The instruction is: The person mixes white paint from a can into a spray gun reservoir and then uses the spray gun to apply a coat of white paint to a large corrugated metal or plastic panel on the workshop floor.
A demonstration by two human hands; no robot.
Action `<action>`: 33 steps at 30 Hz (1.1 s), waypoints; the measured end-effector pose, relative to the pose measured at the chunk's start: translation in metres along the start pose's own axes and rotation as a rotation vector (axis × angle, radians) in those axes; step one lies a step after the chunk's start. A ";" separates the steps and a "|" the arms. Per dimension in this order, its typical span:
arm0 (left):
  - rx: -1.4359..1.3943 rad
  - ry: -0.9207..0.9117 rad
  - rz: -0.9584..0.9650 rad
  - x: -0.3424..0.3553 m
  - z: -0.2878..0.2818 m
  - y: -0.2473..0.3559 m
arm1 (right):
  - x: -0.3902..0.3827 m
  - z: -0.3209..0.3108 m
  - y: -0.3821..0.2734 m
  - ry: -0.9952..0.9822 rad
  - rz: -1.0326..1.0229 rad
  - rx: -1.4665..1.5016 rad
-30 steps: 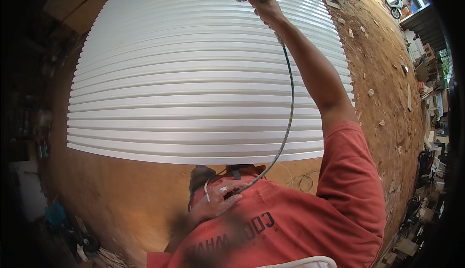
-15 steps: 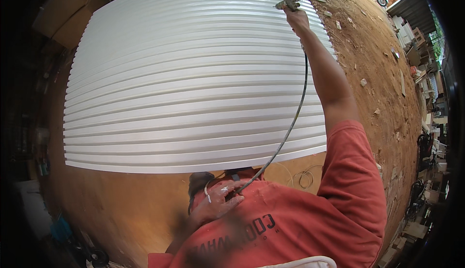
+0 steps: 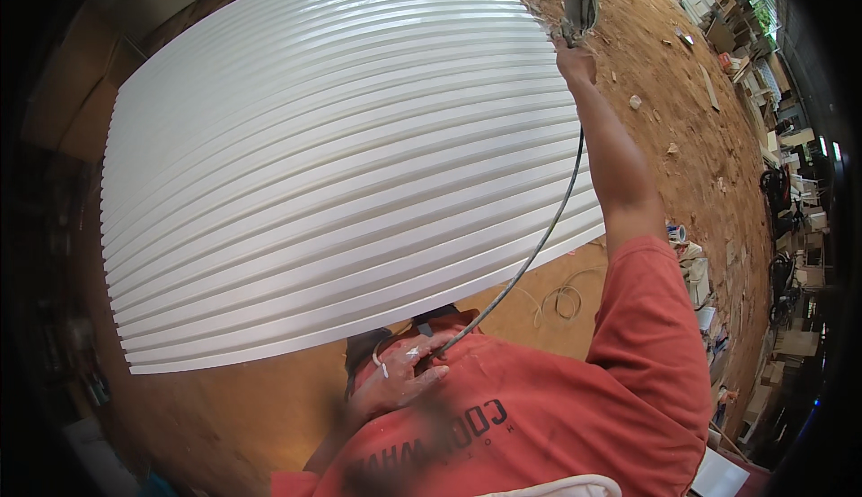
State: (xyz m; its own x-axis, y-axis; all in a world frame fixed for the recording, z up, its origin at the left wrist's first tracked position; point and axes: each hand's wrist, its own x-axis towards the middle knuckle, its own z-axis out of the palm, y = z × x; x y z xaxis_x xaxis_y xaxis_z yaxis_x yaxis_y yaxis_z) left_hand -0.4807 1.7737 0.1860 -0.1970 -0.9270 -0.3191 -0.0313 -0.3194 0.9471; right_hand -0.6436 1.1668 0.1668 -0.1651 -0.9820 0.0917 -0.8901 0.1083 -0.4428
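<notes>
My right hand [image 3: 577, 64], at the end of an outstretched arm, grips a paint spray gun [image 3: 575, 34] with a grey, paint-stained cup on top. It is out at the far right edge of a broad white ribbed panel [image 3: 341, 174]. A dark hose [image 3: 549, 228] hangs from under the hand and curves back toward my body. My left hand [image 3: 411, 378], smudged with white paint, is held against my red shirt with its fingers curled round the hose. The gun's nozzle is hard to make out.
Reddish dirt ground [image 3: 682, 151] with scattered scraps lies right of the panel. Coiled thin line [image 3: 564, 301] rests on the ground near me. Wood pieces and clutter [image 3: 799, 219] line the far right, and brown boxes [image 3: 67, 84] stand at the far left.
My right hand and the spray gun have moved right, beyond the panel's edge. The view has turned, so the panel now slants. My left hand stays at my shirt.
</notes>
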 end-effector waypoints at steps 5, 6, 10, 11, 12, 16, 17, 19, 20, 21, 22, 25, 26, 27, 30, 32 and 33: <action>-0.018 -0.018 0.043 -0.009 0.002 -0.009 | -0.061 0.022 -0.031 -0.225 -0.095 0.149; -0.012 -0.010 0.050 -0.011 0.002 -0.009 | -0.076 0.025 -0.042 -0.289 -0.121 0.189; -0.080 0.032 -0.023 -0.022 0.007 -0.007 | -0.139 0.039 -0.092 -0.453 -0.196 0.295; -0.068 0.040 -0.040 -0.023 0.008 -0.004 | -0.151 0.040 -0.103 -0.496 -0.235 0.323; -0.075 0.061 -0.042 -0.027 0.010 -0.005 | -0.164 0.044 -0.113 -0.539 -0.273 0.350; -0.104 0.103 -0.024 -0.037 0.014 -0.004 | -0.219 0.060 -0.155 -0.672 -0.481 0.422; -0.114 0.110 -0.014 -0.039 0.016 -0.003 | -0.234 0.058 -0.165 -0.722 -0.486 0.446; -0.076 0.105 0.020 -0.042 0.018 -0.011 | -0.261 0.044 -0.178 -0.818 -0.490 0.494; -0.055 0.096 0.039 -0.041 0.018 -0.011 | -0.265 0.040 -0.180 -0.846 -0.491 0.469; -0.037 0.101 0.033 -0.042 0.018 -0.010 | -0.269 0.037 -0.180 -0.871 -0.490 0.444; -0.018 0.103 0.027 -0.042 0.017 -0.008 | -0.272 0.034 -0.179 -0.896 -0.486 0.420; -0.072 0.098 -0.036 -0.041 0.016 -0.005 | -0.264 0.031 -0.158 -0.809 -0.489 0.438; -0.105 0.086 -0.063 -0.041 0.015 -0.006 | -0.255 0.033 -0.146 -0.777 -0.468 0.418; -0.104 0.071 -0.052 -0.039 0.013 -0.007 | -0.241 0.036 -0.131 -0.753 -0.441 0.440; -0.094 0.024 -0.028 -0.035 0.008 -0.005 | -0.203 0.030 -0.082 -0.584 -0.352 0.387; -0.075 -0.017 -0.017 -0.030 0.004 -0.001 | -0.180 0.018 -0.050 -0.484 -0.260 0.343; -0.041 -0.030 -0.019 -0.029 0.003 -0.002 | -0.168 0.012 -0.033 -0.434 -0.211 0.322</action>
State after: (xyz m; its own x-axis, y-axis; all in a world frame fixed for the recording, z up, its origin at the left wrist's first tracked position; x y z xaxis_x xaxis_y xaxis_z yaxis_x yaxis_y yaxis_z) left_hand -0.4781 1.8012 0.1938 -0.2263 -0.9146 -0.3352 0.0047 -0.3452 0.9385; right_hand -0.5813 1.3261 0.1553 0.2515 -0.9582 -0.1367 -0.6994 -0.0823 -0.7100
